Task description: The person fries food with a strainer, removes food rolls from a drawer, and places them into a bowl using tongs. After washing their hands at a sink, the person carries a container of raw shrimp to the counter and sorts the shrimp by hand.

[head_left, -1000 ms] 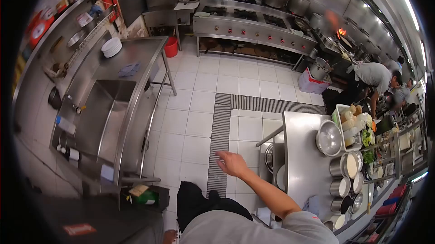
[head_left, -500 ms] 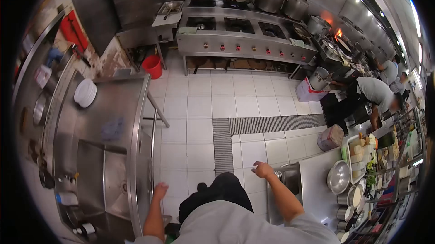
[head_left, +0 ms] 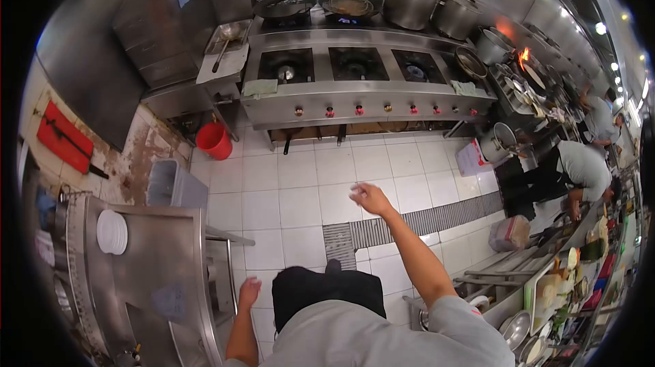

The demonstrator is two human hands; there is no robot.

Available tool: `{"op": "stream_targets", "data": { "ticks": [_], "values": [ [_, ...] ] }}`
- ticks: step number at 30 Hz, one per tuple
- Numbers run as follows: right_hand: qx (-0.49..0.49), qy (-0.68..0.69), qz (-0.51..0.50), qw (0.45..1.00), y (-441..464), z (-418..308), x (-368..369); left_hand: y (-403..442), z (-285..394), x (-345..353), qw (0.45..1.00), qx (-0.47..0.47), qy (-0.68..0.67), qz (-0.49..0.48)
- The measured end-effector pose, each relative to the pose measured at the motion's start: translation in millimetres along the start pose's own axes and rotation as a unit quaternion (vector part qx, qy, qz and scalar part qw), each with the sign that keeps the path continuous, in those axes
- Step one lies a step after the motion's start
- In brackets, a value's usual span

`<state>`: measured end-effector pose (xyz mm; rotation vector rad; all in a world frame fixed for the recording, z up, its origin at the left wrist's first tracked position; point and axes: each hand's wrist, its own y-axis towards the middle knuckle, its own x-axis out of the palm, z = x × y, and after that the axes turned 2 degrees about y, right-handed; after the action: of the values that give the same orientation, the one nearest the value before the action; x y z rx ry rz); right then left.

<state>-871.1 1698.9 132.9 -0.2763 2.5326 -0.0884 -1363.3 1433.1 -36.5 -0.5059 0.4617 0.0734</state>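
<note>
My right hand (head_left: 370,198) reaches forward over the white tiled floor, holding nothing, its fingers loosely bent and apart. Down at my left side hangs my left hand (head_left: 250,292), also bare, close to the edge of the steel sink counter (head_left: 205,268) but apart from it. Ahead stands the steel stove (head_left: 368,96) with several burners and red knobs. A ladle (head_left: 220,55) rests across a metal tray (head_left: 228,31) on the side stand at the stove's left. Two woks sit at the back, one being the left wok (head_left: 285,7).
A red bucket (head_left: 214,141) and a grey bin (head_left: 179,186) stand on the floor at left. Stacked white plates (head_left: 112,232) sit on the counter. A drain grate (head_left: 423,220) crosses the floor. At right a co-worker (head_left: 580,169) bends over, near a flame (head_left: 523,59).
I have moved forward; the stove, red bucket and side stand look nearer. My right arm has swung forward and up in view. More of the grey bin now shows.
</note>
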Motion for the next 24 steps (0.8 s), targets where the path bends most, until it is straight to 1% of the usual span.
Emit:
{"op": "stream_targets", "data": {
  "ticks": [1,2,3,4,5,7,8,9,11,12,13,14,15,16,17,18,19,20,21,22,23,24],
  "values": [
    [0.01,0.056,-0.008,0.998,39,-23,-8,-3,-33,2,0.992,0.037,0.117,-0.043],
    [0.018,0.111,-0.016,0.993,75,-50,-15,-7,-59,4,0.966,0.074,0.232,-0.084],
    [0.02,0.158,-0.021,0.987,112,-66,-21,-20,-59,13,0.986,-0.089,0.12,-0.069],
    [0.022,0.205,-0.025,0.978,150,-81,-27,-35,-59,21,0.967,-0.25,0.004,-0.052],
    [0.0,0.226,-0.029,0.974,184,-98,-37,-35,-86,10,0.951,-0.031,0.201,-0.231],
    [0.019,0.272,-0.032,0.962,267,-112,-47,-45,-84,13,0.957,-0.133,0.15,-0.208],
    [0.032,0.3,-0.036,0.953,307,-118,-53,-39,-80,14,0.96,-0.168,0.119,-0.192],
    [0.034,0.3,-0.033,0.953,335,-133,-60,-26,-73,12,0.962,-0.185,0.098,-0.178],
    [0.072,0.346,0.038,0.935,391,-167,-79,18,-51,8,0.968,-0.183,0.074,-0.152],
    [0.073,0.343,0.038,0.936,424,-170,-84,47,-34,5,0.972,-0.171,0.063,-0.145],
    [0.102,0.38,0.068,0.917,456,-174,-89,77,-14,4,0.976,-0.16,0.05,-0.138],
    [0.126,0.417,0.099,0.895,494,-177,-97,113,7,-1,0.977,-0.166,0.008,-0.133],
    [0.124,0.416,0.1,0.895,529,-178,-102,171,-17,-10,0.905,-0.327,-0.231,-0.145],
    [0.139,0.436,0.122,0.881,562,-174,-106,196,30,-17,0.958,-0.249,-0.131,-0.045],
    [0.157,0.454,0.143,0.865,593,-166,-109,230,49,-29,0.986,-0.101,-0.134,-0.011],
    [0.171,0.456,0.15,0.861,626,-157,-114,255,83,-52,0.998,0.0,0.06,-0.002],
    [0.173,0.455,0.151,0.861,647,-159,-122,286,110,-61,0.963,-0.083,-0.248,0.065],
    [0.2,0.487,0.197,0.827,668,-162,-131,305,145,-78,0.981,-0.03,-0.163,0.105],
    [0.225,0.517,0.241,0.79,686,-165,-138,311,201,-93,0.977,-0.04,-0.165,0.132],
    [0.213,0.554,0.25,0.765,702,-166,-146,315,252,-103,0.972,-0.049,-0.168,0.159],
    [0.213,0.554,0.249,0.766,715,-170,-155,323,275,-112,0.971,-0.049,-0.169,0.16],
    [0.219,0.612,0.275,0.708,726,-175,-166,326,291,-115,0.969,-0.044,-0.172,0.174]
  ]
}}
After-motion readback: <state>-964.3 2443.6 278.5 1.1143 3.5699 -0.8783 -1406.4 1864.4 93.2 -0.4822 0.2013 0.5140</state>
